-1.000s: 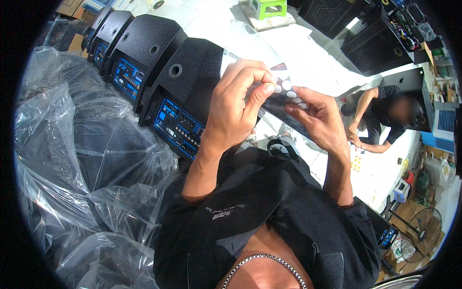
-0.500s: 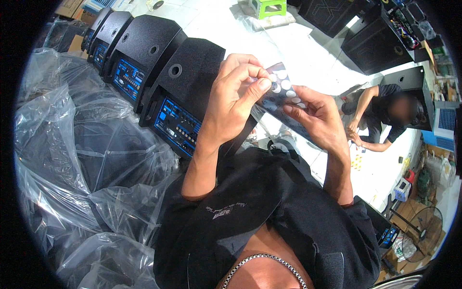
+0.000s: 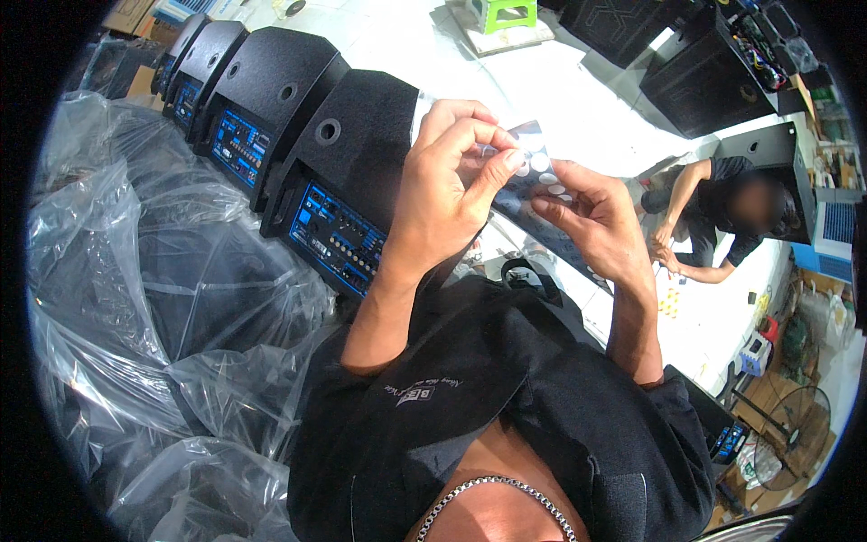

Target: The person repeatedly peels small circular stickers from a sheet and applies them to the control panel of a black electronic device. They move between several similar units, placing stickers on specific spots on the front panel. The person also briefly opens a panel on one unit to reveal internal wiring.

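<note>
A thin, shiny sheet of round stickers (image 3: pixel 530 135), pale dots on a darker backing, is held up in front of my chest. My right hand (image 3: pixel 601 221) grips its right side, thumb on top and fingers beneath. At its upper left part my left hand (image 3: pixel 447 194) is closed in a pinch, with thumb and index fingertip against the sheet beside a dot. Whether a single dot is lifted between those fingertips is too small to tell. Nearest to my left forearm stands a black speaker cabinet (image 3: pixel 366 122) with a round socket and a blue-marked control panel (image 3: pixel 330 235).
More black speakers (image 3: pixel 280 68) line up at the far left. Clear plastic sheeting (image 3: pixel 181 298) covers bulky things on the left. A co-worker (image 3: pixel 713 217) in dark clothes crouches at the right. A green stool (image 3: pixel 506 14), speaker boxes (image 3: pixel 709 81) and a fan (image 3: pixel 795 438) stand around the white floor.
My left hand has shifted slightly to the right, its pinch sliding along the sheet. The sheet has tilted a little; my right hand keeps nearly the same hold.
</note>
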The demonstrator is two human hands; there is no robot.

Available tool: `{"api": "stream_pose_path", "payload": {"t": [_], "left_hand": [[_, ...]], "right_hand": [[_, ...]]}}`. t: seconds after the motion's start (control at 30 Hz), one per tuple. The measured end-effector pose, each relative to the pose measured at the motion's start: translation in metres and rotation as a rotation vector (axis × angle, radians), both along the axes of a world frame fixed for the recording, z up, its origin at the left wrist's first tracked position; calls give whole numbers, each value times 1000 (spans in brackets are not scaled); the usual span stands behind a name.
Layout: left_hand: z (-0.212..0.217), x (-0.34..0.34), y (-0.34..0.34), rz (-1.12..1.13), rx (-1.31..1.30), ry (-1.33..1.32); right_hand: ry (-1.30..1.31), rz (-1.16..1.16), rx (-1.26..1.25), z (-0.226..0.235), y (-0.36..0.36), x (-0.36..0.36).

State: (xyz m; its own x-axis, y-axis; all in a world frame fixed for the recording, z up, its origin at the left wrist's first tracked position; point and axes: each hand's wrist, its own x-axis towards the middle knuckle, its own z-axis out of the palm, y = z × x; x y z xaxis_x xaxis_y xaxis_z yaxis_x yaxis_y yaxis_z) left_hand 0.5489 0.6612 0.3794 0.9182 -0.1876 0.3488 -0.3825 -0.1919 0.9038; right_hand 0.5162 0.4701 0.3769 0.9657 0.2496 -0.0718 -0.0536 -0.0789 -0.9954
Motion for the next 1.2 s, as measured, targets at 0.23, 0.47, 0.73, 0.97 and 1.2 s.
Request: {"api": "stream_pose_path", "payload": {"t": [0.23, 0.47, 0.73, 0.97, 1.2], "left_hand": [[-3, 2, 3, 24, 66, -52], [9, 4, 10, -151, -172, 388], [8, 10, 14, -219, -149, 328], [0, 16, 8, -139, -345, 438], [-7, 15, 9, 53, -250, 122]], "right_hand": [[-82, 50, -27, 4, -3, 1], [-16, 89, 26, -1, -5, 1], [52, 71, 68, 2, -3, 0], [120, 40, 79, -2, 1, 3], [167, 41, 51, -2, -1, 7]]}}
